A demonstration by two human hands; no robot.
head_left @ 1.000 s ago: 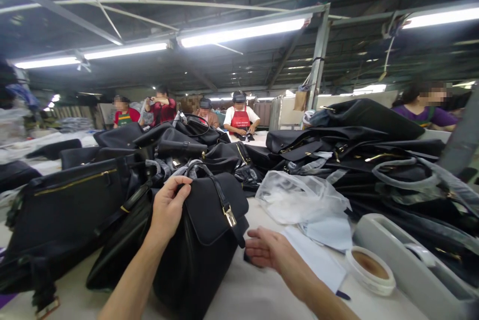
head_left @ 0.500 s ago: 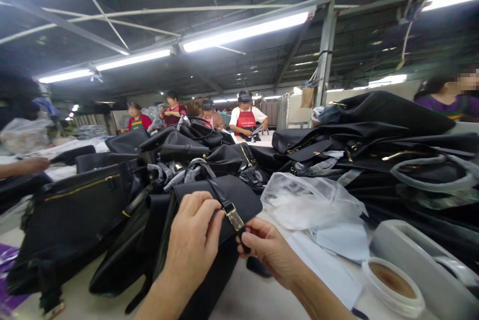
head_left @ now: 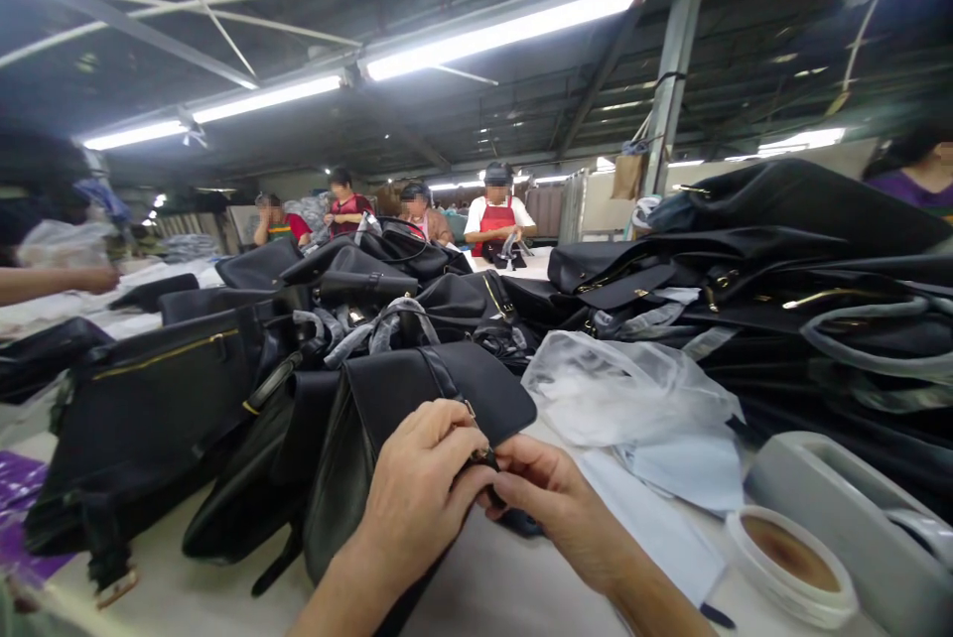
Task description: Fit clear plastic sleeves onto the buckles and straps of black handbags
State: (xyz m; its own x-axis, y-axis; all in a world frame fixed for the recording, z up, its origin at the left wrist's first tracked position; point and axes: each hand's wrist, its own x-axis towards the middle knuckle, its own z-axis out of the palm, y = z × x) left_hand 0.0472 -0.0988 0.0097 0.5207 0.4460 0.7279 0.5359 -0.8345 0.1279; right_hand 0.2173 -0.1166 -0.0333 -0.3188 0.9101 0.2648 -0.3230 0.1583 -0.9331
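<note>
A black bag (head_left: 387, 399) with a wide flap lies in front of me, a strap running down its flap. My left hand (head_left: 428, 478) is closed at the metal buckle near the flap's lower edge, covering most of it. Pinched together, the fingers of my right hand (head_left: 540, 488) hold the strap's black end (head_left: 492, 493), right beside my left fingertips. The two hands nearly touch. Another black bag (head_left: 164, 399) with a gold zipper lies to the left.
Many black bags (head_left: 774, 270) are heaped behind and right. Clear plastic (head_left: 617, 379), pale blue sheets (head_left: 685, 473), a grey tape dispenser (head_left: 841, 518) and a tape roll (head_left: 789, 558) lie right. Another person's hand (head_left: 96, 280) is at left; several people work behind.
My left hand has moved right and down from the strap above the buckle onto the buckle, close to my right fingers. The other person's hand at left has risen slightly.
</note>
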